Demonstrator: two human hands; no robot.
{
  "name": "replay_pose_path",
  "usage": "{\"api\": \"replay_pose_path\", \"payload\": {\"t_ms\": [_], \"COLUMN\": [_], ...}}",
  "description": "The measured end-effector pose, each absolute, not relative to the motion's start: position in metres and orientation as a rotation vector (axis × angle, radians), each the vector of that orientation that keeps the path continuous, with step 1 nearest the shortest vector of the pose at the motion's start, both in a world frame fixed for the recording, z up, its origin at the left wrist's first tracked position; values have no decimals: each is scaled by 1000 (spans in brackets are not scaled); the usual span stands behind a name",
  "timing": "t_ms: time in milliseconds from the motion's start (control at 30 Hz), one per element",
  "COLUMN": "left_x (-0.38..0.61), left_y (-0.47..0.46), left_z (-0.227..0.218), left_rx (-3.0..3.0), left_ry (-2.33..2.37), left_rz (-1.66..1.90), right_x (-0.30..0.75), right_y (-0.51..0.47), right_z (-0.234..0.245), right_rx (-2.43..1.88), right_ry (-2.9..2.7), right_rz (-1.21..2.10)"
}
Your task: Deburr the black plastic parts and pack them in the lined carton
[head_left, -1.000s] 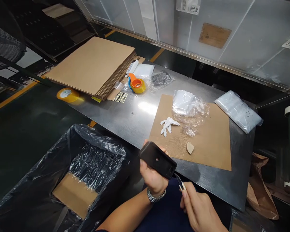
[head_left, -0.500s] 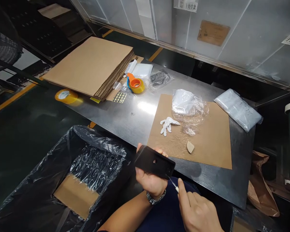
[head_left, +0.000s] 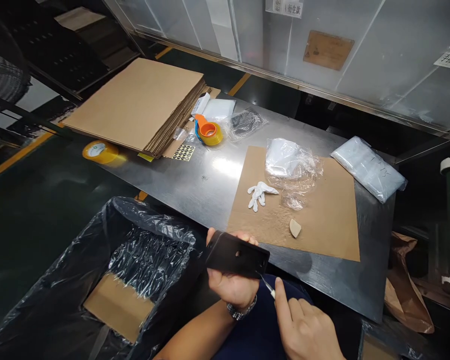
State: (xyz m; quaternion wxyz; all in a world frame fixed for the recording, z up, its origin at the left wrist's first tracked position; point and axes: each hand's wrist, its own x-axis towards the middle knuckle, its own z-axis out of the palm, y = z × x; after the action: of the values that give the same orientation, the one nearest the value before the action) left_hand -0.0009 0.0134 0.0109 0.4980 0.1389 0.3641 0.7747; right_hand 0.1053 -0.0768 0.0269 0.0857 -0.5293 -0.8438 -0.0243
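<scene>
My left hand grips a flat black plastic case with a small round hole, held just in front of the metal table's near edge. My right hand is closed on a thin knife whose blade tip touches the case's lower right corner. A watch sits on my left wrist.
The steel table carries a brown cardboard sheet with a small white glove, a tan wedge and clear plastic bags. A stack of flat cardboard, tape rolls and a bag-lined box lie to the left.
My left hand has tipped the black case flatter and lowered it slightly. My right hand has shifted left and up, keeping the blade at the case's corner.
</scene>
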Motion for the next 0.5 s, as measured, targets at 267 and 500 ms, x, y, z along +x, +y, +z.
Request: {"api": "replay_pose_path", "payload": {"t_ms": [267, 500], "left_x": [0, -2], "left_y": [14, 19], "left_z": [14, 15], "left_rx": [246, -17], "left_ry": [961, 1066], "left_rz": [1824, 1550], "right_x": [109, 117], "right_y": [-75, -62], "right_z": [26, 39], "right_rx": [-1550, -1596], "right_ry": [-2484, -2489], "right_rz": [-60, -193]}}
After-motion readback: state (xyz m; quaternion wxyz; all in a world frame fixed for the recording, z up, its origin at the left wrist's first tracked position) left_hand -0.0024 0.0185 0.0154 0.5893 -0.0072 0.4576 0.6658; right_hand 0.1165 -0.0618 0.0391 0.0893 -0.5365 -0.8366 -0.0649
